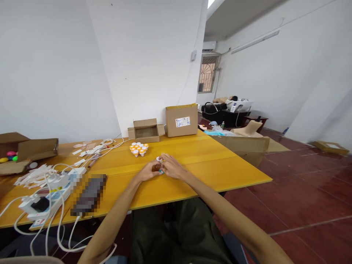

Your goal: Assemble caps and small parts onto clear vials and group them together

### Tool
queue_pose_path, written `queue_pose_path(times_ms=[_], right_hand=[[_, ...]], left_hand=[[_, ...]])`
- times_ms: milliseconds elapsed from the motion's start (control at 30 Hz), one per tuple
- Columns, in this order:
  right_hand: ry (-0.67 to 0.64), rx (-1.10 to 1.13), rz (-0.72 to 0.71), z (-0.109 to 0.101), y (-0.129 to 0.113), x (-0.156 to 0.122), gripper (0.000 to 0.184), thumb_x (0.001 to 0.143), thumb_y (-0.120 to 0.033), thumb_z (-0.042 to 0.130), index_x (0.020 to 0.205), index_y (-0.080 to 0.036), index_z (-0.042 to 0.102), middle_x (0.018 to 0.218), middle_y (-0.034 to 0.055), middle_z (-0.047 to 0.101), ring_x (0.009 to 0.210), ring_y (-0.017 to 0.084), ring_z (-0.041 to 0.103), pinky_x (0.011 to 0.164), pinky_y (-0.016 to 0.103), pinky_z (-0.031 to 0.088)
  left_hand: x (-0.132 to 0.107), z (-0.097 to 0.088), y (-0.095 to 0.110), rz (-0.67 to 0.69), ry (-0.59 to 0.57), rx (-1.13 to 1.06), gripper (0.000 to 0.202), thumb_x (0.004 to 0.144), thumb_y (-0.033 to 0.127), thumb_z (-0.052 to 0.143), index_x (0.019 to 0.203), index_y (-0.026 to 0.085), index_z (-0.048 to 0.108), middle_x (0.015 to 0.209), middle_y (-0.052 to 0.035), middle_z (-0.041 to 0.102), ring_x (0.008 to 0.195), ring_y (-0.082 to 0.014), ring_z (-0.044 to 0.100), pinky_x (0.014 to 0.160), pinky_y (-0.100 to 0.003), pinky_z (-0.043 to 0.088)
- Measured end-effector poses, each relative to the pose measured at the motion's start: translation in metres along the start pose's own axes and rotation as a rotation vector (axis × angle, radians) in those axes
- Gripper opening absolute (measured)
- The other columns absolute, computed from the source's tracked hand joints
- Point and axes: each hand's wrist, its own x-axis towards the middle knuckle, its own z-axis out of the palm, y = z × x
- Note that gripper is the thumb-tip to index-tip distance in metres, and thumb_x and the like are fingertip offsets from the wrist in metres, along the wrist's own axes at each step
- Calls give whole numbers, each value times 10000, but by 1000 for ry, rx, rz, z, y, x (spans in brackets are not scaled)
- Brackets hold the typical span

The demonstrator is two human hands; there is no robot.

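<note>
In the middle of the table my left hand (148, 171) and my right hand (173, 167) meet around a small white-topped piece (158, 159). Both sets of fingers are curled closed on it. Most of the piece is hidden by the fingers, so its kind cannot be made out. A bit of teal (161, 171) shows low between the hands; what it belongs to is unclear. Just beyond my left hand, a tight cluster of small white-and-orange pieces (139, 148) stands on the yellow wooden table (217, 172).
An open cardboard box (147, 138) and a taller labelled carton (181, 126) stand against the wall. At the left lie a blurred dark rectangular object (89, 194), a power strip (59, 194) with many white cables, and a box with coloured balls (11, 154).
</note>
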Motion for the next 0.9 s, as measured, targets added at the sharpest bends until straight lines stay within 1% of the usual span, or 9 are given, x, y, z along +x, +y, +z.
queue_pose_path(times_ms=[133,267,433,600,767,900], right_hand=[[-20,8,-29,-1,1,1,138,840,-134,637,963,-193,657,1195,110,587,1174,259,498,937,411,466],[-57,14,-49,-4,2,1,98,839,-126,636,912,-190,649,1188,107,585,1168,255,495,931,400,463],[-65,32,-60,-6,3,1,81,824,-120,658,837,-196,635,1176,97,582,1161,249,492,933,392,453],[-86,62,-59,-10,1,2,103,822,-96,641,802,-197,631,1167,92,585,1153,242,497,928,389,449],[-110,83,-43,-15,-2,3,110,824,-88,633,792,-193,643,1158,94,599,1147,243,511,920,395,457],[-80,74,7,-15,-4,2,72,814,-124,676,812,-194,662,1157,95,604,1151,246,515,925,396,458]], left_hand=[[0,0,-1,-2,-11,-10,175,752,293,713,857,164,656,876,-35,644,844,-185,556,842,-322,461],[0,0,0,6,-14,-19,197,760,317,718,866,161,662,873,-36,646,838,-183,557,837,-323,463],[0,0,3,15,-21,-26,193,766,319,719,855,157,667,845,-30,642,822,-179,555,822,-316,462],[1,1,3,10,-22,-40,212,771,345,719,843,155,657,832,-26,631,802,-172,553,799,-309,466],[1,1,2,11,-10,-32,214,764,340,728,859,159,666,864,-33,648,839,-183,565,831,-315,465],[1,1,2,26,-7,-35,179,759,309,727,834,162,660,840,-27,639,817,-177,560,826,-319,466]])
